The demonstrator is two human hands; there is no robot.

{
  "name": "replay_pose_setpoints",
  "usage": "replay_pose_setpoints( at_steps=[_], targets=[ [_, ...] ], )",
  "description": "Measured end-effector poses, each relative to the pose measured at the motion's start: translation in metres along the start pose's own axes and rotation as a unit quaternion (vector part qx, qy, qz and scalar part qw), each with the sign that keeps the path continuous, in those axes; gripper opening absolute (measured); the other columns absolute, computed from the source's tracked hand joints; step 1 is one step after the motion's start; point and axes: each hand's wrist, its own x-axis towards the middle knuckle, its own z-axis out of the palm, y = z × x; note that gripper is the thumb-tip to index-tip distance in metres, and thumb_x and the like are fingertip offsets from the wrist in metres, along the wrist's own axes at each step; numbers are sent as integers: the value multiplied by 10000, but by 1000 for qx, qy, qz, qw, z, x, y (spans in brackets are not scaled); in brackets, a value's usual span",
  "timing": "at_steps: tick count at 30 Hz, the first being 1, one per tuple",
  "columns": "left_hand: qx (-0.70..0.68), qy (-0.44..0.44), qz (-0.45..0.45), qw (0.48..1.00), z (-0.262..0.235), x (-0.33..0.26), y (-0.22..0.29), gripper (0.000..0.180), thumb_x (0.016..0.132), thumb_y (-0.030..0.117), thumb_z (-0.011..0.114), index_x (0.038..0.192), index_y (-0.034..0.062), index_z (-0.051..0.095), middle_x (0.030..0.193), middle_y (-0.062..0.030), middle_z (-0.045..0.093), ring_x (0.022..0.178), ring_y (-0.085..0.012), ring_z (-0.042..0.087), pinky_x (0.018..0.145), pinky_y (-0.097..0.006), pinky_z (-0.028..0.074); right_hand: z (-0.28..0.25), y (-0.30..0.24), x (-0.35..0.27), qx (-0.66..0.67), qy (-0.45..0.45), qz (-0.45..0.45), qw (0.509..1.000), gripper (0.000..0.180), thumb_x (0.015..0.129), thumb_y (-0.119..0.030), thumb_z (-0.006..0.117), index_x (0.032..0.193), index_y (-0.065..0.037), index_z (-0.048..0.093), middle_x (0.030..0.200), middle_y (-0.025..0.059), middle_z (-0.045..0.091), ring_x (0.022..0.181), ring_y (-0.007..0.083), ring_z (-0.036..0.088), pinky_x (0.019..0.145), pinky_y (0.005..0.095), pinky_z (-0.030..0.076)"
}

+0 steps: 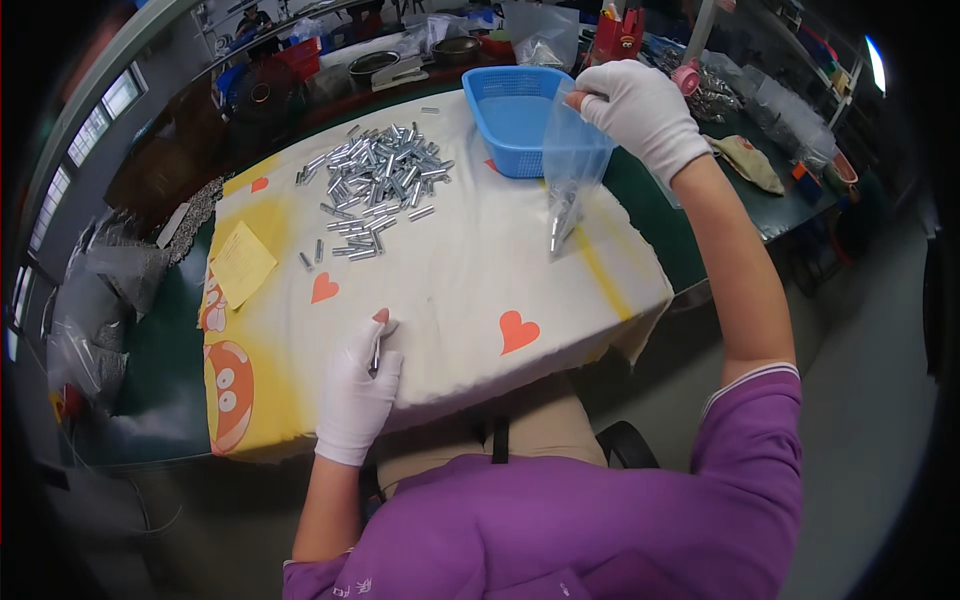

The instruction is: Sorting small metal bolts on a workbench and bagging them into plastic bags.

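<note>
My right hand (640, 115), in a white glove with bare fingertips, pinches the top of a clear plastic bag (572, 150) and holds it up. Several metal pins (565, 215) lie in the bag's lower corner. Near the front edge of the cloth, my gloved left hand (360, 385) is closed around a small shiny metal piece (375, 357), mostly hidden by the fingers. Beyond it, a heap of short silvery cylindrical pins (385, 170) is spread on the cloth, with a few loose ones at its near side.
A cream and yellow cloth with hearts (450, 290) covers the green table (160, 370). Behind the bag stands a blue plastic basket (500, 125). A yellow paper note (242, 265) lies at the left. Filled clear bags (95, 320) sit at the far left; a cloth glove (748, 163) lies at right.
</note>
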Motion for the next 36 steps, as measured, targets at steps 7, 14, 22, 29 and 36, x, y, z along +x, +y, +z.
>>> replay_pose_setpoints(
  at_steps=[7,14,22,29,36],
  targets=[
    [-33,65,-100,992,-15,-2,2,679,841,22,650,1456,17,361,1381,-197,534,1194,-327,552,1026,-387,426,2,-75,-24,79,153,-181,968,225,781,-86,721,1001,-118,693,944,70,692,843,282,668,716,382,546],
    [176,17,-101,979,-41,-16,19,182,785,87,735,919,-15,666,1343,-265,537,1309,-448,438,1074,-488,383,58,-195,-70,272,-194,-346,877,261,847,-73,596,1103,-70,648,1062,131,671,886,339,666,747,422,547],
    [105,-8,-78,991,-28,-11,24,268,777,118,749,999,-4,661,1385,-275,499,1332,-468,412,1101,-489,365,83,-201,-59,453,-429,-211,753,367,861,-18,591,1226,-22,626,1064,180,664,870,351,662,751,390,529],
    [149,18,-76,986,-20,17,7,269,779,162,758,978,-12,711,1073,-198,646,1020,-354,593,909,-425,481,61,-190,-69,379,-416,-103,820,454,838,-106,683,1254,54,596,874,216,682,803,330,673,766,400,524],
    [106,-9,-107,989,-14,31,6,269,803,155,741,1008,-17,718,998,-171,673,949,-342,599,868,-420,482,75,-192,-65,452,-386,81,800,531,784,-117,738,1260,66,591,893,203,690,789,303,684,763,379,533]
  ],
)
